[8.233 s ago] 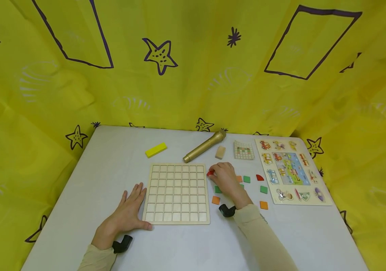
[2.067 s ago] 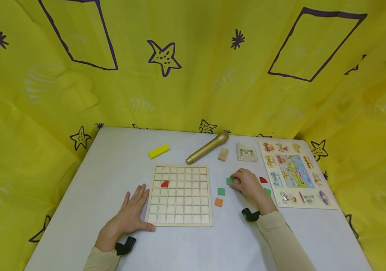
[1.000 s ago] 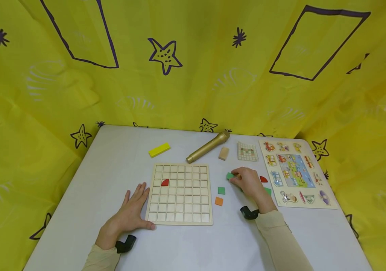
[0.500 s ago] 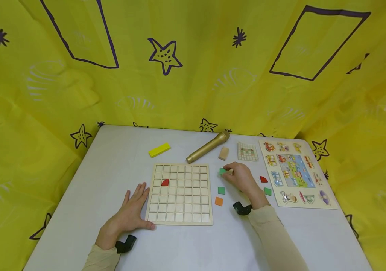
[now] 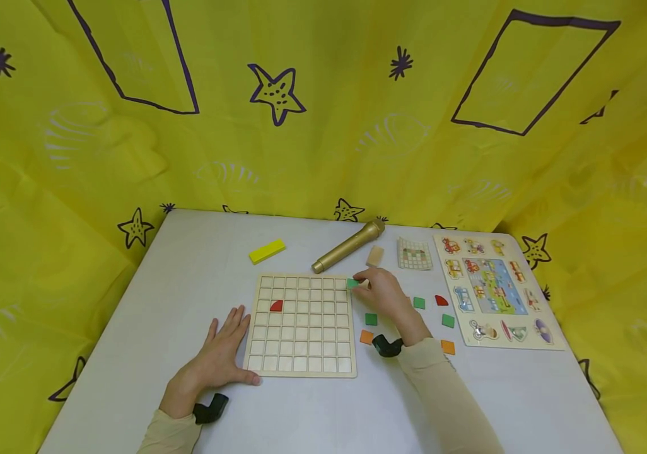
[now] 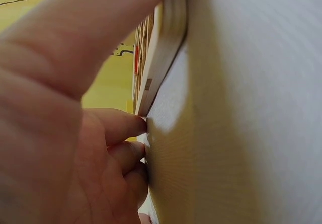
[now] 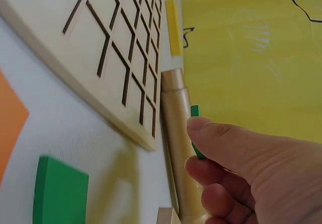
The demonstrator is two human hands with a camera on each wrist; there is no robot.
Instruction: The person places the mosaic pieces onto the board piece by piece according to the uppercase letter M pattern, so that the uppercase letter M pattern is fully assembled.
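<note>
My right hand (image 5: 384,295) pinches a green square tile (image 5: 352,284) between thumb and fingers, near the upper right corner of a wooden grid board (image 5: 301,372). In the right wrist view the green tile (image 7: 195,112) is held on edge, above the table. One red quarter-circle piece (image 5: 276,306) lies in a cell at the board's upper left. My left hand (image 5: 218,353) rests on the table with fingers spread, thumb at the board's lower left corner and fingertips by its left edge. The left wrist view shows the board's side (image 6: 163,58) beside the thumb.
Green tiles (image 5: 371,320), orange tiles (image 5: 448,347) and another red quarter-circle (image 5: 441,301) lie right of the board. Behind are a yellow block (image 5: 267,251), a gold microphone (image 5: 349,246), a small wooden block (image 5: 375,256) and a pattern card (image 5: 414,253). A picture puzzle (image 5: 499,334) lies far right.
A red quarter-circle went from my right hand onto the board. My right hand then took a green tile and carried it left to the board's edge. My left hand stays beside the board.
</note>
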